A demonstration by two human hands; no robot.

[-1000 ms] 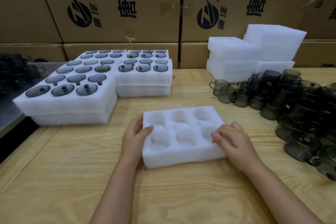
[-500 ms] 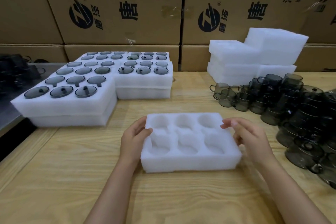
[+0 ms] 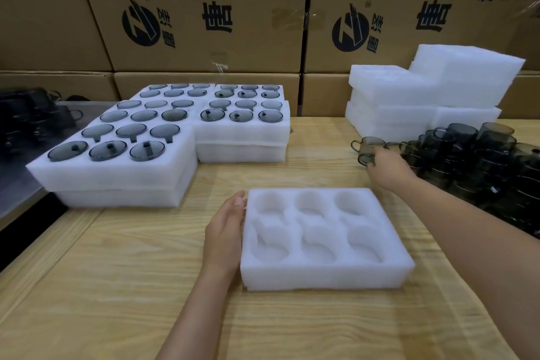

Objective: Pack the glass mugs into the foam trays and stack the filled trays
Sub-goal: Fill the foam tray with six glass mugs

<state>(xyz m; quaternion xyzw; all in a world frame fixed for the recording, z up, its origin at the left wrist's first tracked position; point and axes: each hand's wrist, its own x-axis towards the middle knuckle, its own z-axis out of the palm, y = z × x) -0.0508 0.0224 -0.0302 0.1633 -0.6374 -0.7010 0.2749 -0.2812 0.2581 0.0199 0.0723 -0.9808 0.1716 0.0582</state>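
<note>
Looking down from the head camera, a wooden table (image 3: pixel 117 272) is seen with a person's two bare forearms reaching in from the bottom edge.

Several things are hard to make out. At the far left, dark objects (image 3: pixel 29 117) are cut by the frame edge and are too dim to identify. The pile of glass mugs (image 3: pixel 482 155) at the right is cropped by the frame edge, and single mugs blur into one smoky mass. The filled trays (image 3: pixel 117 172) at the back left are stacked two high, so only the top layers of mugs are shown. White spare foam trays (image 3: pixel 394 90) are stacked at the back right, in front of printed cardboard boxes (image 3: pixel 204 9).

An empty foam tray (image 3: pixel 321 275) with six round pockets is laid flat at the centre, nearest the person. The left hand (image 3: pixel 226 231) is set upright against the tray's left wall, with the fingers straight and together, pressed flat to the foam and grasping nothing.

The right hand (image 3: pixel 387 166) is stretched out to the near left edge of the pile, seen from the back. Its fingers are curled round a glass mug (image 3: pixel 368 155) standing on the table, whose body is mostly hidden by the hand. Only the handle and a little of the rim are shown.
</note>
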